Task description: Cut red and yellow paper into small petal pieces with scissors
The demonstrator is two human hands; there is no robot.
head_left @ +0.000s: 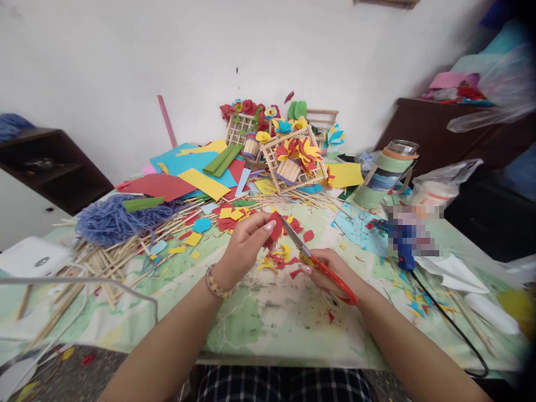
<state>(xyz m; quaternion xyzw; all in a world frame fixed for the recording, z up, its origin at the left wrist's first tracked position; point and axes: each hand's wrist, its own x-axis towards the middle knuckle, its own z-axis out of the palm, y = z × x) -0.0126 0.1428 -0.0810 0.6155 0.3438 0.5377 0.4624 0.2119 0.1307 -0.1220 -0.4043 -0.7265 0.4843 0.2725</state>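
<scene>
My left hand (246, 243) pinches a small red paper piece (275, 226) over the middle of the table, fingers closed on it. My right hand (329, 272) grips orange-handled scissors (322, 265), whose blades point up-left and meet the red piece. Just below the hands lie red and yellow paper scraps (281, 258) on the green patterned table cover (268, 312). A beaded bracelet (215, 285) is on my left wrist.
Wooden sticks (113, 251) and blue yarn (111, 219) lie at the left. Coloured paper sheets (196, 167) and stick frames with paper flowers (293, 156) fill the back. A green tumbler (387, 173), a blue glue gun (404, 248) with black cord and plastic bags stand at the right.
</scene>
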